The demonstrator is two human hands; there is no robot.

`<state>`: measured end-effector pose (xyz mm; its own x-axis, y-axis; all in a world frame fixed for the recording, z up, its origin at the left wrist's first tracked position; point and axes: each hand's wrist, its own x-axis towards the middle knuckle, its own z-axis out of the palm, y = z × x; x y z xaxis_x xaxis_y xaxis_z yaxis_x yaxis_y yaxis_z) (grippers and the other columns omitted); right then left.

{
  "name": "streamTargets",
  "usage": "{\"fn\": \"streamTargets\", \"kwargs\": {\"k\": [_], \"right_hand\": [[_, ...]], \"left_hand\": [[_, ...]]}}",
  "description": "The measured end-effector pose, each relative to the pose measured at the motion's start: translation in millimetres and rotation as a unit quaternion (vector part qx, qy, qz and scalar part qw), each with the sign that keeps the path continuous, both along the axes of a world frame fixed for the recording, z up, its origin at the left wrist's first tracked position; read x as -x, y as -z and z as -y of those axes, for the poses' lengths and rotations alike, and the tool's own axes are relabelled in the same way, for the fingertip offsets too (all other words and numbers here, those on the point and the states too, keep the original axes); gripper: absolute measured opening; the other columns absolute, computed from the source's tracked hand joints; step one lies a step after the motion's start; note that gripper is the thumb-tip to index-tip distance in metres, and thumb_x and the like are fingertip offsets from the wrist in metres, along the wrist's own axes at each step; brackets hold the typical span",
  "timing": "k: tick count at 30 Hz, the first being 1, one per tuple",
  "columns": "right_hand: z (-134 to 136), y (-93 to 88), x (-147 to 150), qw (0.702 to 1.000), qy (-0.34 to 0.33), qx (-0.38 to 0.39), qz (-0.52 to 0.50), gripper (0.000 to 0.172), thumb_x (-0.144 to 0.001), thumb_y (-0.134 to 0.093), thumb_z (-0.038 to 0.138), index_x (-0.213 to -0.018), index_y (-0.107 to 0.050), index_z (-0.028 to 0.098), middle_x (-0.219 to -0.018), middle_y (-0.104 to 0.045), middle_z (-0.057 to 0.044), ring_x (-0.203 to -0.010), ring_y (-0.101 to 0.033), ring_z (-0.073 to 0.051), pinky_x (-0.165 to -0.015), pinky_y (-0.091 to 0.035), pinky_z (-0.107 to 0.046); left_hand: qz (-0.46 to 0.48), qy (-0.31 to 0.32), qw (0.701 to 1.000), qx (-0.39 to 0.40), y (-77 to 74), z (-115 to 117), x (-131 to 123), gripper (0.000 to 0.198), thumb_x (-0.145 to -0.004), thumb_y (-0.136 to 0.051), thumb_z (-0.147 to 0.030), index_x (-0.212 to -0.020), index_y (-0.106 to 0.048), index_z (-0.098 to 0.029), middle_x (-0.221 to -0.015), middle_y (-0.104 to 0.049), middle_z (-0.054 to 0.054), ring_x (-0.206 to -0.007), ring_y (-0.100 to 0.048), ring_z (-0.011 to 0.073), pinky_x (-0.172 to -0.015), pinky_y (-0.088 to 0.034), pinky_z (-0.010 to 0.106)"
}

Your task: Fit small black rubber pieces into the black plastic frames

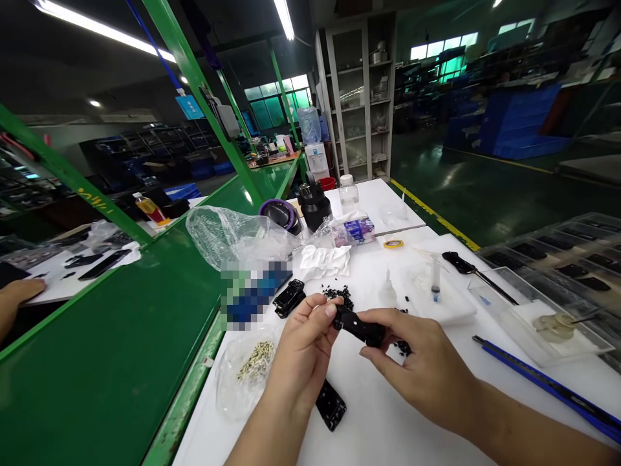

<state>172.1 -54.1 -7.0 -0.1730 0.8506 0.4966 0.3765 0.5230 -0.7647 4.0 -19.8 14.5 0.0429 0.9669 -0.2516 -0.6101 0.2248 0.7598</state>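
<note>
Between both hands, above the white table, is a black plastic housing (358,325), long and narrow. My left hand (310,336) pinches its left end between thumb and fingers. At the right end, my right hand (412,356) grips it with thumb and forefinger. Below my left hand lies another black housing piece (331,406), partly hidden by the wrist. Several more black housings (290,298) are grouped just beyond my left hand. Small black parts (342,296) are heaped behind the held piece, with more (402,348) by my right fingers.
A plastic bag of small brass-coloured parts (257,360) lies at left. Further right are a dropper bottle (387,291), a syringe (435,281), a clear tray (524,343) and a blue cutter (543,382). A black bottle (314,206) stands behind. A green partition (121,349) borders the table; beyond it shows another person's hand (24,291).
</note>
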Motion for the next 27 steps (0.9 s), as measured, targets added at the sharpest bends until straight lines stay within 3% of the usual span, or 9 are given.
{"fn": "streamTargets", "kwargs": {"k": [5, 27], "right_hand": [[-1.2, -3.2, -0.3, 1.000, 0.001, -0.003, -0.005, 0.040, -0.080, -0.066, 0.009, -0.115, -0.059, 0.027, -0.097, -0.070, 0.007, -0.067, -0.062, -0.007, -0.070, -0.052, -0.017], [-2.8, -4.9, -4.0, 1.000, 0.004, -0.018, 0.000, 0.041, -0.080, -0.067, 0.008, -0.117, -0.061, 0.025, -0.096, -0.072, 0.006, -0.069, -0.063, -0.007, -0.070, -0.052, -0.017]], "left_hand": [[0.018, 0.015, 1.000, 0.013, 2.0, -1.7, 0.1, 0.032, -0.060, -0.085, -0.009, -0.085, -0.066, -0.017, -0.080, -0.077, 0.003, -0.065, -0.069, 0.0101, -0.064, -0.054, 0.019], [0.025, 0.050, 0.998, 0.002, 2.2, -1.9, 2.5, 0.023, -0.064, -0.082, -0.010, -0.082, -0.069, -0.016, -0.081, -0.077, 0.004, -0.070, -0.070, 0.0122, -0.067, -0.057, 0.022]]}}
